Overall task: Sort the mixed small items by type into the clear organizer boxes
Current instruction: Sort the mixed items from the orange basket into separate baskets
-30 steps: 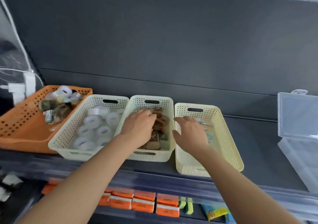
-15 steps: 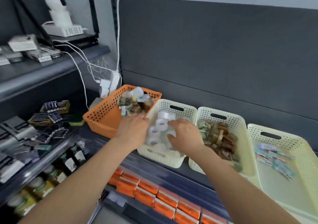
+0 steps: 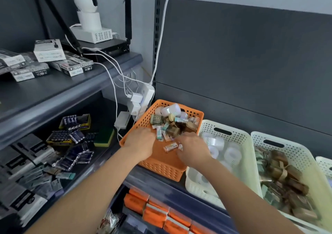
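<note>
In the head view, both hands are seen lowered into the orange basket, which stands on the shelf at the left end of a row of baskets. The left hand is curled palm-down at the near edge of the mixed pile; whether anything is held under it cannot be told. The right hand is likewise bent over the loose pieces, its fingertips hidden, so its grip cannot be told either. A small wrapped packet lies between the two hands.

Just beside stands a cream basket of white tape rolls, then another holding brown bundles.

Several unlike pieces could be scooped together, since the pile is tangled and the pieces are small; a wrong type might then be dropped into a sorted basket. Light packets could also be flicked over the low near wall and lost onto the shelves below.
</note>
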`<action>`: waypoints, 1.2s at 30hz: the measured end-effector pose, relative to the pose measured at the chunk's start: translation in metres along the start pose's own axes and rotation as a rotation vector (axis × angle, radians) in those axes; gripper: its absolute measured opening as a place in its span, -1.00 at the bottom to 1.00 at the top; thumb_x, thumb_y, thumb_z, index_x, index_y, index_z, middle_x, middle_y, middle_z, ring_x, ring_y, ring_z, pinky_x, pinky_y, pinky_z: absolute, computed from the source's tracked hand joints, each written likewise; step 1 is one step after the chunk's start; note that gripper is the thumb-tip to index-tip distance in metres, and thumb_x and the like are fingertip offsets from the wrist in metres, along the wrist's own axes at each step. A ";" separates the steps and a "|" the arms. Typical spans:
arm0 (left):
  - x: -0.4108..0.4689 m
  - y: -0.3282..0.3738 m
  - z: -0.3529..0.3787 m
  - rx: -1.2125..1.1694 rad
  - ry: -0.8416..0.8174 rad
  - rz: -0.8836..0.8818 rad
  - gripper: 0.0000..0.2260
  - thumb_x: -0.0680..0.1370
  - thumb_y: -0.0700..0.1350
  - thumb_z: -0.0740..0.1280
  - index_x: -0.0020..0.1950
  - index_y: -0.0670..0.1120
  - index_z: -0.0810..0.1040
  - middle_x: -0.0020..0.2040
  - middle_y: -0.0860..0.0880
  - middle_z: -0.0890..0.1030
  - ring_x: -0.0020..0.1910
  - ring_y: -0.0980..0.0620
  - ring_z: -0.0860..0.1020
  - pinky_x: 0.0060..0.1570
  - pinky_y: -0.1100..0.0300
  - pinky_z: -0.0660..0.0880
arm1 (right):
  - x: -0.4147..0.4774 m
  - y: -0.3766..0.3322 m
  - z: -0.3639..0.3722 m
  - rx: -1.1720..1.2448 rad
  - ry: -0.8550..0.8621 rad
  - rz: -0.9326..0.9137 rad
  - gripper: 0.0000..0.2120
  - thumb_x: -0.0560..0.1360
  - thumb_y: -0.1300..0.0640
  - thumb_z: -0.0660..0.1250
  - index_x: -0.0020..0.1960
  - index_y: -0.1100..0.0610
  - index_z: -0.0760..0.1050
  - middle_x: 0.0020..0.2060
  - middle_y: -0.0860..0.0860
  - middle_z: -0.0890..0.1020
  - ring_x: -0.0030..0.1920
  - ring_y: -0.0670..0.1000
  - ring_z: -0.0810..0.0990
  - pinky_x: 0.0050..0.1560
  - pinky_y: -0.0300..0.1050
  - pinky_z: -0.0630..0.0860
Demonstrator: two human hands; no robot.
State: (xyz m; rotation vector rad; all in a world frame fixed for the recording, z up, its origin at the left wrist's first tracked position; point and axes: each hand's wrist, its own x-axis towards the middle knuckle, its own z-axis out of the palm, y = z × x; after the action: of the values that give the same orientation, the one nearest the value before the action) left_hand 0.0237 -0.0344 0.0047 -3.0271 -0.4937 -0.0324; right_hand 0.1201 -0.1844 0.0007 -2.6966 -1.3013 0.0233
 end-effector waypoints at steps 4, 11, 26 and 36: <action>0.024 -0.009 0.011 -0.028 -0.008 -0.005 -0.80 0.51 -0.27 0.26 0.10 -0.10 0.54 0.06 -0.06 0.53 0.04 -0.04 0.50 -0.04 0.12 0.48 | 0.027 0.004 0.007 -0.084 -0.060 -0.020 -0.75 0.50 0.07 0.27 0.16 0.07 0.51 0.05 0.03 0.55 0.13 0.08 0.46 0.07 -0.07 0.44; 0.073 -0.019 0.030 -0.104 -0.022 -0.022 -0.67 0.51 -0.31 0.21 0.26 -0.12 0.47 0.21 -0.08 0.46 0.21 -0.07 0.41 0.16 0.07 0.46 | 0.072 0.008 0.027 -0.037 -0.148 -0.039 -0.61 0.48 0.17 0.28 0.30 0.06 0.40 0.18 0.03 0.48 0.19 0.09 0.41 0.11 -0.01 0.49; 0.128 -0.025 0.049 0.034 0.106 0.096 -0.59 0.55 -0.33 0.19 0.40 -0.26 0.31 0.49 -0.19 0.16 0.34 -0.16 0.34 0.25 0.07 0.41 | 0.098 -0.003 0.038 -0.136 -0.061 0.060 -0.71 0.48 0.28 0.21 0.18 0.13 0.43 0.12 0.09 0.48 0.13 0.13 0.45 0.05 -0.02 0.48; 0.120 -0.033 0.036 -0.162 0.226 0.173 -0.68 0.58 -0.15 0.25 0.35 -0.05 0.42 0.44 -0.01 0.35 0.42 -0.01 0.29 0.32 0.08 0.29 | 0.078 -0.005 0.033 0.124 0.096 0.230 -0.64 0.45 -0.06 0.31 0.18 0.09 0.47 0.05 0.05 0.49 0.04 0.10 0.52 -0.03 -0.05 0.52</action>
State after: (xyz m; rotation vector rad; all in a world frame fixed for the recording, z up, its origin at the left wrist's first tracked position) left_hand 0.1277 0.0377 -0.0250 -3.1543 -0.2199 -0.4185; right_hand 0.1622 -0.1161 -0.0278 -2.6888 -0.9261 -0.0007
